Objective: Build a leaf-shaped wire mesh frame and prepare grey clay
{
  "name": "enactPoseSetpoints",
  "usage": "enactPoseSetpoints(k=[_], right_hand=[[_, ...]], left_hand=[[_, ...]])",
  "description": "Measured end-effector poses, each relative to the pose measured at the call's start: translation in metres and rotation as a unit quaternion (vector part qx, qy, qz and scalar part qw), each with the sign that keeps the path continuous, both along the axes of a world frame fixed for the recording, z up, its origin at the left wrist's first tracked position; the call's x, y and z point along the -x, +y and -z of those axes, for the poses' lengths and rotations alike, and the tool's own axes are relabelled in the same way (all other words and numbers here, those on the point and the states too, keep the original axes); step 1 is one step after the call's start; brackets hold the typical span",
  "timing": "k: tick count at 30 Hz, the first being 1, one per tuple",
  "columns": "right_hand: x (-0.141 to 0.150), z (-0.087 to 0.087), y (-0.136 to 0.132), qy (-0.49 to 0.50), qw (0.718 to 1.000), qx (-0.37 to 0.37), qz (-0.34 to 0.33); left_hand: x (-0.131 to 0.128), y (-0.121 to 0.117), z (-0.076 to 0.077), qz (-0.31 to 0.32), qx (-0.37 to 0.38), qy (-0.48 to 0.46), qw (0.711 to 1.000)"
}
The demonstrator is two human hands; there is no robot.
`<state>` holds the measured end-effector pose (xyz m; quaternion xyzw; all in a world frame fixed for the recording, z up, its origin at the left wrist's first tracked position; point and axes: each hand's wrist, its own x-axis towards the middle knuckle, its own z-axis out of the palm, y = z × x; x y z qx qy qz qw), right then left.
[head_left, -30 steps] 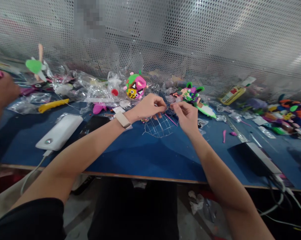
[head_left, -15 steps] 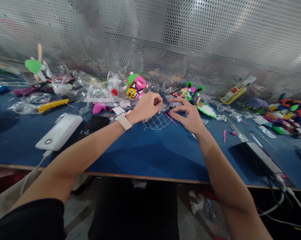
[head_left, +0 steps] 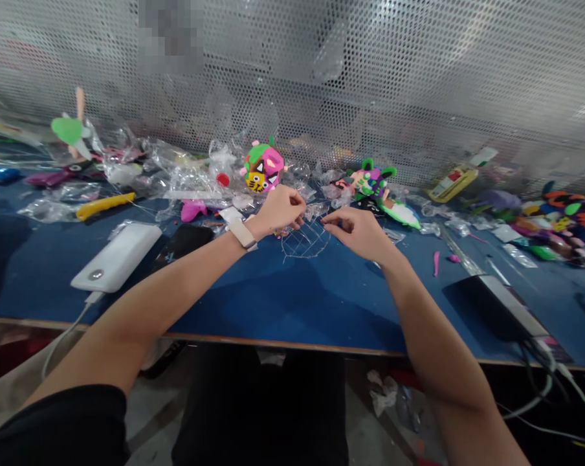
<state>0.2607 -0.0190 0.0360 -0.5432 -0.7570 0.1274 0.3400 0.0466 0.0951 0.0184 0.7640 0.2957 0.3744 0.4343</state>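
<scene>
A curved piece of wire mesh (head_left: pixel 306 248) lies on the blue table between my hands. My left hand (head_left: pixel 283 210), with a pale band on its wrist, is closed at the mesh's upper left, thumb and fingers pinched on it. At the right edge of the mesh my right hand (head_left: pixel 356 232) has its thumb and forefinger brought together; what is between the tips is too small to make out. Just behind my left hand stands a colourful modelled clay head (head_left: pixel 263 165) with a yellow cat face. A green and purple clay figure (head_left: pixel 374 178) sits behind my right hand.
A white power bank (head_left: pixel 118 257) with a cable and a dark phone (head_left: pixel 188 241) lie on the left, near a yellow cutter (head_left: pixel 105 206). Clear plastic wrappings (head_left: pixel 188 178) line the perforated metal wall (head_left: pixel 292 84). A black-and-white box (head_left: pixel 501 307) with cables is at right.
My right hand's spread fingers have closed together at the mesh edge. My left hand has shifted slightly left and nearer. The thin pink strip by the right fingers no longer shows.
</scene>
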Motion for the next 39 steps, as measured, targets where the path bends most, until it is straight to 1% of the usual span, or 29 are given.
enactPoseSetpoints(k=[3, 5, 7, 8, 10, 12, 13, 15, 17, 19, 22, 24, 27, 29, 31, 34, 36, 39], right_hand=[[-0.008, -0.001, 0.001, 0.06, 0.994, 0.093, -0.017], [-0.013, -0.002, 0.0, 0.093, 0.982, 0.161, -0.029], [-0.018, -0.002, 0.0, 0.114, 0.97, 0.211, -0.026], [-0.019, -0.002, 0.0, 0.124, 0.965, 0.229, -0.025], [-0.02, 0.0, 0.001, 0.146, 0.956, 0.251, -0.034], [-0.019, 0.003, 0.003, 0.165, 0.949, 0.262, -0.058], [-0.017, 0.004, 0.004, 0.173, 0.947, 0.261, -0.07], [-0.015, 0.007, 0.006, 0.183, 0.95, 0.24, -0.078], [-0.013, 0.01, 0.007, 0.183, 0.96, 0.2, -0.068], [-0.013, 0.011, 0.008, 0.168, 0.972, 0.157, -0.057], [-0.014, 0.01, 0.008, 0.126, 0.987, 0.094, -0.038], [-0.015, 0.009, 0.009, 0.106, 0.992, 0.06, -0.019], [-0.016, 0.013, 0.011, 0.1, 0.993, 0.057, -0.02], [-0.014, 0.017, 0.014, 0.102, 0.993, 0.053, -0.021], [-0.01, 0.022, 0.015, 0.109, 0.994, 0.027, -0.012], [-0.004, 0.027, 0.016, 0.12, 0.993, -0.011, -0.004], [0.0, 0.027, 0.015, 0.119, 0.993, -0.028, -0.003], [0.003, 0.028, 0.017, 0.099, 0.993, -0.071, 0.006]], left_hand=[[0.001, 0.01, 0.008, -0.003, 0.017, -0.024, 1.0], [0.002, 0.015, 0.012, -0.007, 0.001, -0.012, 1.0], [0.004, 0.018, 0.015, 0.004, -0.018, 0.007, 1.0], [0.004, 0.019, 0.017, 0.013, -0.019, 0.018, 1.0], [0.004, 0.02, 0.019, 0.017, 0.007, 0.035, 0.999], [0.003, 0.019, 0.02, -0.002, 0.046, 0.034, 0.998], [0.002, 0.018, 0.021, -0.015, 0.054, 0.027, 0.998], [0.002, 0.016, 0.021, -0.04, 0.032, 0.01, 0.999], [0.002, 0.014, 0.018, -0.06, -0.013, 0.002, 0.998], [0.004, 0.012, 0.014, -0.069, -0.036, -0.009, 0.997], [0.009, 0.007, 0.007, -0.057, -0.029, -0.037, 0.997], [0.013, 0.005, 0.003, -0.05, -0.048, -0.036, 0.997], [0.018, 0.005, -0.002, -0.078, -0.145, 0.017, 0.986], [0.021, 0.006, -0.005, -0.099, -0.211, 0.066, 0.97], [0.023, 0.009, -0.008, -0.104, -0.254, 0.106, 0.956], [0.024, 0.012, -0.014, -0.105, -0.278, 0.134, 0.946], [0.024, 0.013, -0.016, -0.105, -0.277, 0.142, 0.945], [0.022, 0.014, -0.015, -0.109, -0.268, 0.151, 0.945]])
